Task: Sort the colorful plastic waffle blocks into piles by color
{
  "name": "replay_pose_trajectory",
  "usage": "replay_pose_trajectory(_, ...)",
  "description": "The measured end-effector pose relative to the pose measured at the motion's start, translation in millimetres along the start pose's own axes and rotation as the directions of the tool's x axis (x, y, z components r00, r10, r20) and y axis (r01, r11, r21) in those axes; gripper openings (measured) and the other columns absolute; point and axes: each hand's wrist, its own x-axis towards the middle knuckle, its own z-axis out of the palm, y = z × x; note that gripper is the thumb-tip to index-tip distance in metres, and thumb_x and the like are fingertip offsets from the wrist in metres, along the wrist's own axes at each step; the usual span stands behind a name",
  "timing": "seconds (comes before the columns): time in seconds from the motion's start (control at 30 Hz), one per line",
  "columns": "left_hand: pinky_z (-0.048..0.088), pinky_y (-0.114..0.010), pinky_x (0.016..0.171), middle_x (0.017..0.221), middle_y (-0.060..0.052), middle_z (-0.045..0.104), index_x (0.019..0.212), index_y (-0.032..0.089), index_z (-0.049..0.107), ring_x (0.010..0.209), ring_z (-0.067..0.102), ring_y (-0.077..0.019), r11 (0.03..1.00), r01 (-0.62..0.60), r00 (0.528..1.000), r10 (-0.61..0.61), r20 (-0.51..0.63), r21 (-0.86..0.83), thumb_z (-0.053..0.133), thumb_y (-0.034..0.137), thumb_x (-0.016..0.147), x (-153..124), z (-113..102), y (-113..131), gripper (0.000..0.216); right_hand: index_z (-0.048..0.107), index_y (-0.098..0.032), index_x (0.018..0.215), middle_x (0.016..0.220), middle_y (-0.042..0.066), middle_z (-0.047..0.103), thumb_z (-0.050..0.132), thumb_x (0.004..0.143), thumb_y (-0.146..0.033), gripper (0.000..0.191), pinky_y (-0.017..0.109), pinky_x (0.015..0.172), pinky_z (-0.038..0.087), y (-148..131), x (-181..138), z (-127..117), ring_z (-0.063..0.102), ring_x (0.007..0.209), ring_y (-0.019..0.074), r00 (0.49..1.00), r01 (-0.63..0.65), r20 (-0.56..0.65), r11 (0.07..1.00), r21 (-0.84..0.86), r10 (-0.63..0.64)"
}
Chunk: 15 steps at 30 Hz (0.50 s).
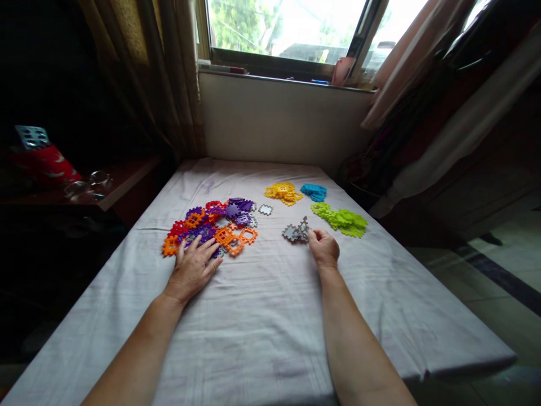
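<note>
A mixed heap of purple, orange and red interlocking plastic tiles (220,225) lies on the white sheet. My left hand (193,268) rests flat on the heap's near edge, fingers spread. My right hand (323,248) sits beside a small cluster of grey tiles (296,231), with curled fingers touching its right side. One loose grey tile (265,210) lies between the heap and the sorted piles. Farther back are a yellow pile (284,192), a blue pile (314,192) and a green pile (340,218).
The cloth-covered table (270,316) ends in a front edge near me and a right edge above the tiled floor. A wall and window sill (283,76) stand behind. A dark side shelf (84,189) with glass objects is at the left.
</note>
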Motion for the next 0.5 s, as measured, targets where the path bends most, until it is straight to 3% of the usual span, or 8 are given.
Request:
replay_pose_trajectory(0.13,0.019,-0.067,0.116,0.138,-0.005,0.064,0.123,0.033,0.069,0.14,0.044,-0.0351,0.999,0.008,1.0,-0.008,0.012,0.04,0.051,0.043,0.093,-1,-4,-2,0.037,0.073,-0.017,0.102,0.085,0.008,0.074,0.053,0.086,-0.04,0.035,0.028,0.066,0.042,-3,-5,4,0.062,0.074,0.0199,0.997,0.05,-0.051,0.998,-0.035,-0.052)
replay_pose_trajectory(0.23,0.019,-0.068,0.116,0.134,-0.005,0.066,0.113,0.033,0.073,0.138,0.045,-0.0352,0.999,0.005,1.0,-0.004,-0.025,0.033,0.056,0.041,0.09,-3,-9,-3,0.03,0.071,-0.016,0.108,0.089,0.008,0.073,0.05,0.088,-0.035,0.035,0.031,0.076,0.046,-21,-25,14,0.063,0.08,0.0208,0.971,0.238,0.003,0.971,-0.013,-0.238)
replay_pose_trajectory(0.3,0.019,-0.068,0.116,0.131,-0.004,0.068,0.103,0.032,0.076,0.138,0.046,-0.035,1.0,-0.001,0.998,0.003,-0.056,0.019,0.057,0.041,0.089,-3,-12,-3,0.025,0.072,-0.018,0.105,0.094,0.009,0.074,0.05,0.089,-0.031,0.03,0.032,0.084,0.047,-39,-47,24,0.064,0.086,0.0206,0.883,0.452,0.122,0.891,0.041,-0.454)
replay_pose_trajectory(0.37,0.019,-0.068,0.116,0.129,-0.004,0.069,0.093,0.031,0.076,0.137,0.047,-0.0347,1.0,-0.006,0.997,0.007,-0.075,0.002,0.057,0.041,0.088,-4,-13,-3,0.022,0.073,-0.022,0.107,0.106,0.008,0.073,0.053,0.09,-0.03,0.027,0.033,0.092,0.045,-60,-72,35,0.063,0.099,0.0214,0.705,0.659,0.251,0.744,0.114,-0.663)
replay_pose_trajectory(0.43,0.02,-0.068,0.116,0.129,-0.005,0.069,0.091,0.029,0.075,0.135,0.049,-0.0345,1.0,-0.007,0.997,0.006,-0.075,-0.013,0.058,0.042,0.088,-4,-13,-4,0.022,0.07,-0.025,0.116,0.124,0.009,0.068,0.059,0.089,-0.034,0.031,0.038,0.1,0.043,-78,-94,45,0.057,0.118,0.0247,0.565,0.768,0.328,0.628,0.127,-0.757)
replay_pose_trajectory(0.5,0.022,-0.067,0.116,0.13,-0.006,0.068,0.099,0.029,0.074,0.135,0.049,-0.0344,1.0,0.0,0.998,-0.002,-0.071,-0.023,0.06,0.043,0.087,-4,-12,-5,0.024,0.07,-0.025,0.118,0.137,0.011,0.061,0.064,0.087,-0.038,0.034,0.043,0.103,0.04,-89,-108,51,0.049,0.13,0.0287,0.509,0.807,0.386,0.583,0.096,-0.769)
